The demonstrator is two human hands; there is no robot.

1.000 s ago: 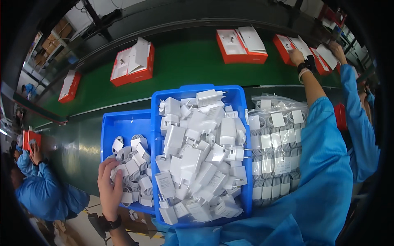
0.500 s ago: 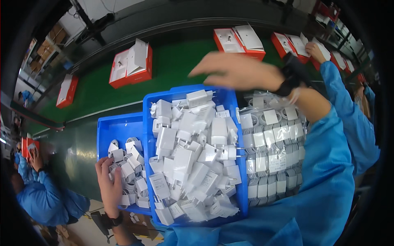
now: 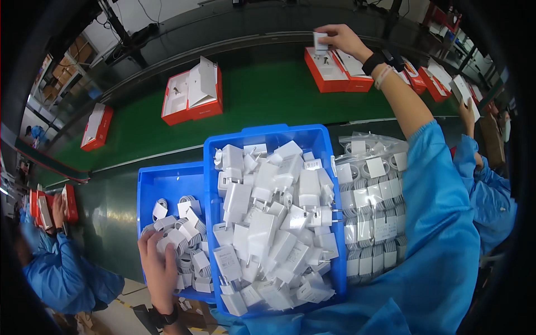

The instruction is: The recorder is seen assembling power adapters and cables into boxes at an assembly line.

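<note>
My right hand [image 3: 341, 40] reaches to the far side and pinches a white charger plug [image 3: 320, 43]. It holds the plug just above an open red box [image 3: 333, 85] with a white inner tray. My left hand [image 3: 159, 271] is in the smaller blue bin [image 3: 170, 181], its thumb and fingers around a coiled white cable [image 3: 163, 244] with a paper band. Other coiled cables [image 3: 190, 229] lie about it. Between my arms stands a larger blue bin [image 3: 268, 133], heaped with white charger plugs [image 3: 259, 231].
Bagged cable coils [image 3: 373, 212] lie right of the bins. A green conveyor [image 3: 262, 92] carries another open red box [image 3: 192, 92] and a narrower one [image 3: 96, 128]. Co-workers in blue handle boxes at the left [image 3: 61, 268] and right [image 3: 486, 195].
My right hand has swung from above the plug bin out to the far red box, where the plug now shows. My left hand stays among the cables. The view has shifted slightly.
</note>
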